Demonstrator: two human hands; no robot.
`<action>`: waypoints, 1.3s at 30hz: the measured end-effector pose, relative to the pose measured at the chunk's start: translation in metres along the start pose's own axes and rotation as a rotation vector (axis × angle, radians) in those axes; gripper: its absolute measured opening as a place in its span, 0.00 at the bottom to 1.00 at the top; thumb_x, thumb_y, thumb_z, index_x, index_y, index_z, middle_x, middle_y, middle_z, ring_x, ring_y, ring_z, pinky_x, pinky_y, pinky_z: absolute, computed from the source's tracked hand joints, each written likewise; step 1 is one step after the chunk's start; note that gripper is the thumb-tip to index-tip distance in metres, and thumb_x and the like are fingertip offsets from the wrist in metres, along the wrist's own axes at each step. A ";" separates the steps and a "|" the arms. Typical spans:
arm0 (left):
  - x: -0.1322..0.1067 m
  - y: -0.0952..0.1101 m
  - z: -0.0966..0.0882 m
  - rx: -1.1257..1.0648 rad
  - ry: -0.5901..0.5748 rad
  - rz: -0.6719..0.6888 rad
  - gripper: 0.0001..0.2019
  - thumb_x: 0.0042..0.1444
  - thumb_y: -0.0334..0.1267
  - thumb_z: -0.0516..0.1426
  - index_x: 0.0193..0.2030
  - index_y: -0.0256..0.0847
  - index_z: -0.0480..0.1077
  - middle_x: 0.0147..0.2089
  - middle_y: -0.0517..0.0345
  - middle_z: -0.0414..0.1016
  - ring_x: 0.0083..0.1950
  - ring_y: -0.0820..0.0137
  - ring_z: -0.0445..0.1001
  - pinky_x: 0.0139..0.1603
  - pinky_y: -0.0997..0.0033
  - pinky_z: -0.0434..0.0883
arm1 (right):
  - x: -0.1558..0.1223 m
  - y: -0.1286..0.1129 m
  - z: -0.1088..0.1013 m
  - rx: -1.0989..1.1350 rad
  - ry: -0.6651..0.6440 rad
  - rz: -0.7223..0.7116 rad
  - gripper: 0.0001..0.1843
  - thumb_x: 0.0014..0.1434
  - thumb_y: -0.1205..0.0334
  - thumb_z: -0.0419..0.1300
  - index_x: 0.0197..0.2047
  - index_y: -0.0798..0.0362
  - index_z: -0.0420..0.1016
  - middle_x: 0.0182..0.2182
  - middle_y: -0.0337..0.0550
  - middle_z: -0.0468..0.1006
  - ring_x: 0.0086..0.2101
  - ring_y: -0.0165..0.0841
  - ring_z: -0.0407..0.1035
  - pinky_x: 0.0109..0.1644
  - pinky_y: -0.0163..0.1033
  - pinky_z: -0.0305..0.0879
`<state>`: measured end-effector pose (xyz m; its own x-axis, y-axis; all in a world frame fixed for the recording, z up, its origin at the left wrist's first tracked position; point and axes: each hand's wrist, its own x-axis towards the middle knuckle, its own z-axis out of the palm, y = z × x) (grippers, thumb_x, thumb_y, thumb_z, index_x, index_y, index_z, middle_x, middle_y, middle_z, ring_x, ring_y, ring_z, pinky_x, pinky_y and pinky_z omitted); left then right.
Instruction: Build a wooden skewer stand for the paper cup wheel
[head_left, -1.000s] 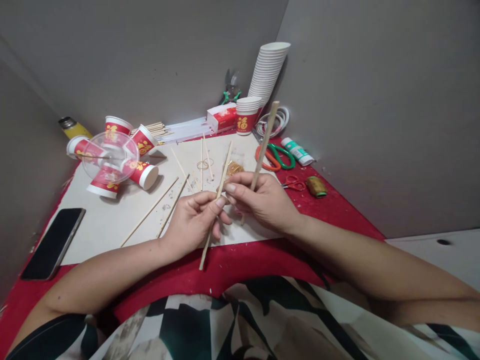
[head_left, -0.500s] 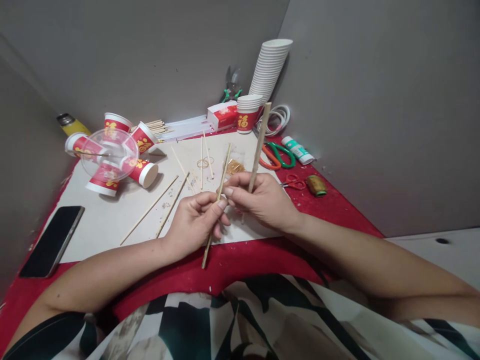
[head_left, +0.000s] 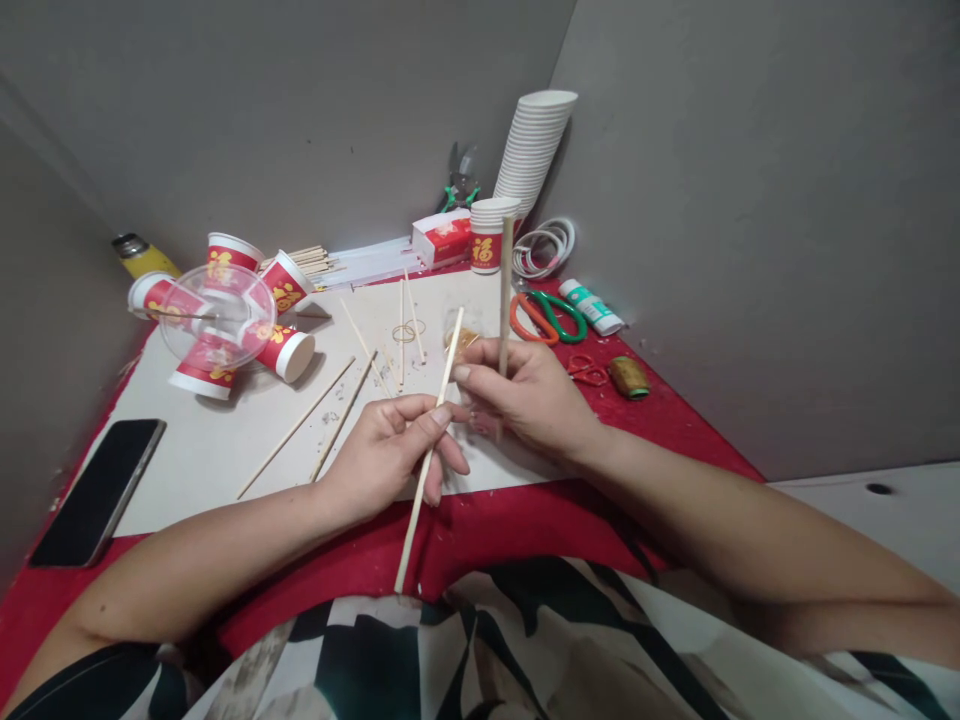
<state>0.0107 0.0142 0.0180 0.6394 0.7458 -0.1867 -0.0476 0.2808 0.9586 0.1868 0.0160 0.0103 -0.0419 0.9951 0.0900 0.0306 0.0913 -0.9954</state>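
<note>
Head view: hands (head_left: 397, 440) each grip one wooden stick (head_left: 412, 530).

A red-covered counter (head_left: 660, 415) bears a large off-white flat sheet (head_left: 187, 455). A black rectangular phone (head_left: 97, 492) straddles the sheet's left edge. On the red to the right lie a white-and-green plastic tube (head_left: 592, 306), orange and green looped handles (head_left: 582, 325), small red-handled scissors (head_left: 577, 374) and a golden-brown thread spool (head_left: 628, 378).
</note>
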 end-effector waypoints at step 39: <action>0.006 0.010 -0.007 0.048 0.205 0.158 0.16 0.58 0.36 0.56 0.53 0.36 0.68 0.39 0.57 0.74 0.18 0.82 0.64 0.17 0.79 0.62 | -0.004 -0.012 -0.008 -0.564 -0.123 -0.402 0.13 0.70 0.57 0.46 0.36 0.52 0.65 0.27 0.37 0.70 0.27 0.28 0.66 0.34 0.34 0.61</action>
<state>0.0085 0.0260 0.0249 0.4583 0.8861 -0.0690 -0.0949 0.1260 0.9875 0.1947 0.0117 0.0224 -0.2700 0.8716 0.4092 0.5013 0.4901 -0.7131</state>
